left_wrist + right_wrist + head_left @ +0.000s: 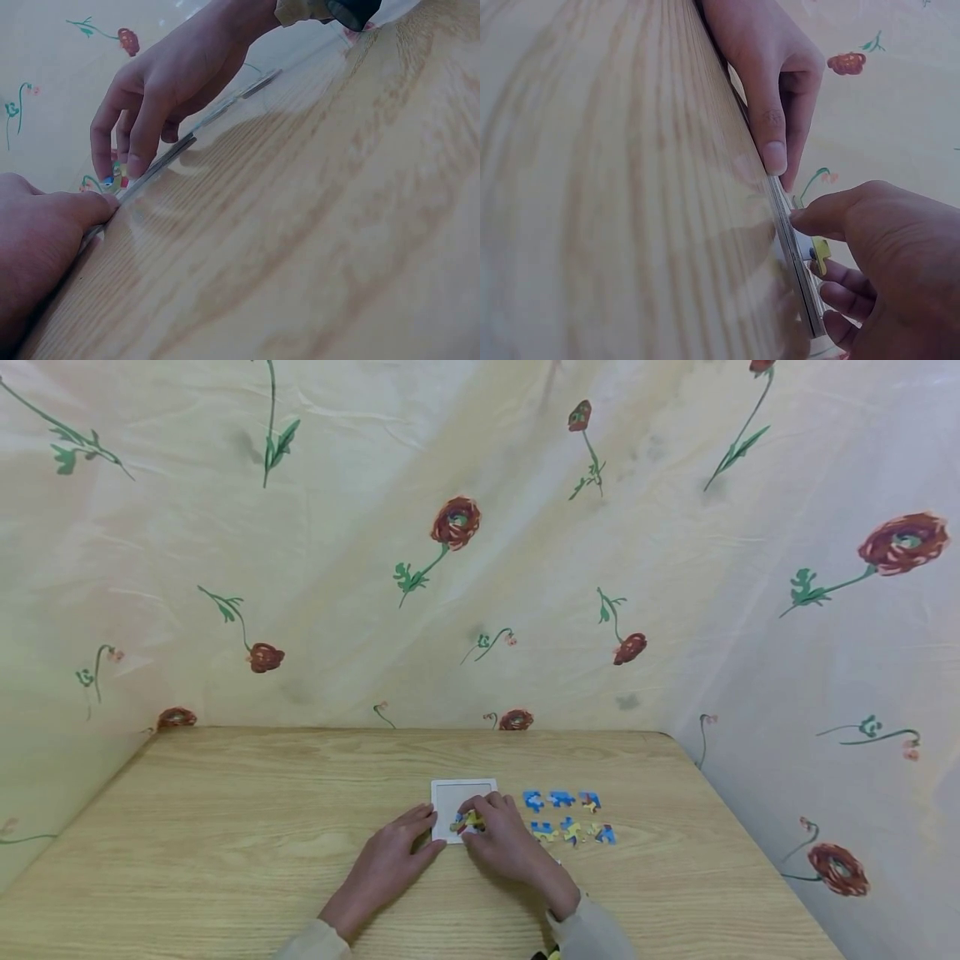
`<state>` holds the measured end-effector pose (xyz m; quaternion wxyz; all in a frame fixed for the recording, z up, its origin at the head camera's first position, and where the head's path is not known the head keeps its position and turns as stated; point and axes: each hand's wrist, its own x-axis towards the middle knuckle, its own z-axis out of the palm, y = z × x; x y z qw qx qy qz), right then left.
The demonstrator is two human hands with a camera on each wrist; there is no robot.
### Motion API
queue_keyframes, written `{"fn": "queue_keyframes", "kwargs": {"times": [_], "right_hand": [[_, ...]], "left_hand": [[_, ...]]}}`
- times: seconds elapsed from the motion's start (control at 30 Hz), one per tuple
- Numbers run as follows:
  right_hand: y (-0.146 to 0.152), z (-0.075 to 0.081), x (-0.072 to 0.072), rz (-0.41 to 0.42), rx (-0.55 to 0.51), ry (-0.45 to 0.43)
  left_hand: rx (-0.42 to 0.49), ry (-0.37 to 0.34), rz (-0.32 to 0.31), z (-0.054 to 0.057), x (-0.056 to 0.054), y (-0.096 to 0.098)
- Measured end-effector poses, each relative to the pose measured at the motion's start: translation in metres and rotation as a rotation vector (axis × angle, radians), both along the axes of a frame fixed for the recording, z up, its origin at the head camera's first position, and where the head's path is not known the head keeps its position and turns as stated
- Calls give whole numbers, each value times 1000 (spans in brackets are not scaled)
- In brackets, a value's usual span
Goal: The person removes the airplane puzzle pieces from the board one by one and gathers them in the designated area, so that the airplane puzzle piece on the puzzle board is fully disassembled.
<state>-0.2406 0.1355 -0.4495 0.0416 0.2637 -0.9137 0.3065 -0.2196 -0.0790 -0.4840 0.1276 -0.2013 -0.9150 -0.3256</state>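
Note:
A small white puzzle frame (464,782) lies on the table in the head view. At its left edge rests my left hand (393,853), thumb near the front corner and fingers fairly straight along the side. My right hand (504,839) is over the frame's right part and pinches a yellow jigsaw puzzle piece (472,818) with thumb and fingers. The right wrist view shows this piece (822,253) tilted up above the frame. Blue and red bits show beside it, partly hidden by the fingers.
Several loose puzzle pieces in blue and yellow lie right of the frame in two rows, a far row (561,798) and a near row (573,832). The wooden table (262,810) meets a flower-patterned cloth (337,527) at the back and sides.

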Motion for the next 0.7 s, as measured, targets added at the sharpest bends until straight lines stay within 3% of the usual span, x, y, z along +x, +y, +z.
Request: {"fn": "queue_keyframes", "kwargs": {"times": [0.7], "right_hand": [[9,-1,-6,84,-31,0]], "left_hand": [[5,18,-14,-1,-2,0]]}}
